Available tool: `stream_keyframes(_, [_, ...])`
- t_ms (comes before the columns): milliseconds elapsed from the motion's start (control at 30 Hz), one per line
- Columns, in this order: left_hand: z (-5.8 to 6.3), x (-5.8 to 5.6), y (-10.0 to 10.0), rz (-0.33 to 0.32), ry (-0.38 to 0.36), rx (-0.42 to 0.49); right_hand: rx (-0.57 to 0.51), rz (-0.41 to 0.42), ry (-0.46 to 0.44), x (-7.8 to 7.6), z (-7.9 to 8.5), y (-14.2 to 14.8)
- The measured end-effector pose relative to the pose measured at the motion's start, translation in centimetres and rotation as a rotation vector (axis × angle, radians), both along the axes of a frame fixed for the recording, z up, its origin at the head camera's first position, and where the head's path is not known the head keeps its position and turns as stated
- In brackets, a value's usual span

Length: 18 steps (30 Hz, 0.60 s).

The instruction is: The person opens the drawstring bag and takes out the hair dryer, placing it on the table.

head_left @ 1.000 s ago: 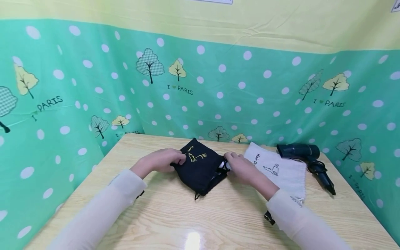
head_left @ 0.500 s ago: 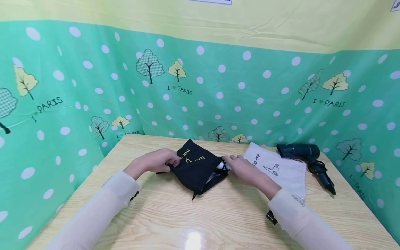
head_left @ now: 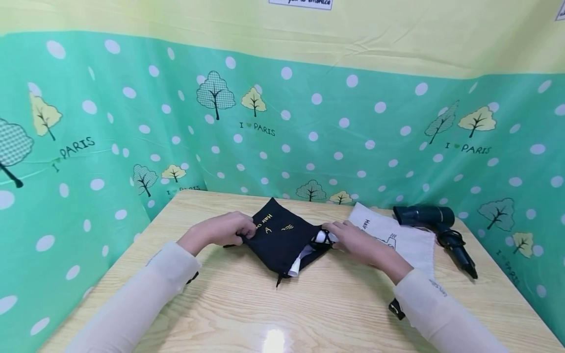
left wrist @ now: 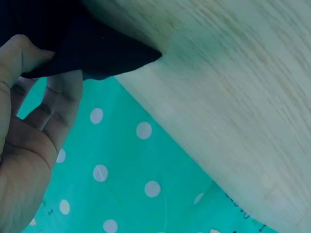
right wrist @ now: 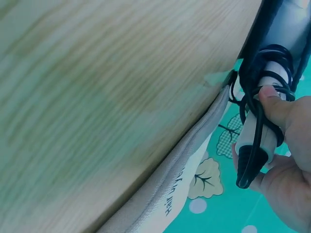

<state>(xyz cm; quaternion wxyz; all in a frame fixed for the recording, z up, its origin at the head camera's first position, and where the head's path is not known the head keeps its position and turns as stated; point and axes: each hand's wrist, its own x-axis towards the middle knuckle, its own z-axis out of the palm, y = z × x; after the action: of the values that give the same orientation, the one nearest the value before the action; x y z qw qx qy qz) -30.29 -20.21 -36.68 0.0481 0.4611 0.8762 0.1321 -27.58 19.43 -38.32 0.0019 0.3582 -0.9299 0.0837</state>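
A black drawstring bag with yellow hair dryer print lies on the table, its mouth facing right. My left hand pinches the cloth at the bag's closed left end, and the left wrist view shows thumb and fingers on a bag corner. At the mouth, my right hand grips the handle of a white hair dryer with black cord wound around it. Another white part pokes out of the mouth's near side. Most of the dryer is hidden inside the bag.
A whitish bag with dark hair dryer print lies flat behind my right forearm. Beyond it, a black hair dryer with coiled cord rests near the table's right edge. A green dotted curtain hangs around the table.
My right hand has moved slightly right with the hair dryer handle, and more white shows at the bag's mouth. The left hand has shifted slightly left, still pinching the bag.
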Motion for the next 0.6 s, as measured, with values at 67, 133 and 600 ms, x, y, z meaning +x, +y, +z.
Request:
stream_keyframes(67, [0.0,0.1,0.2,0.003,-0.001,-0.004,0.006,0.002,0.008,0.0,0.0,0.0])
stream_keyframes(133, [0.1,0.1,0.3,0.019,-0.002,-0.021,0.013,0.001,0.016,0.1,0.0,0.0])
stream_keyframes(600, [2.5,-0.6,2.7,0.097,-0.285,-0.027,-0.026,-0.015,-0.013,0.5,0.1,-0.2])
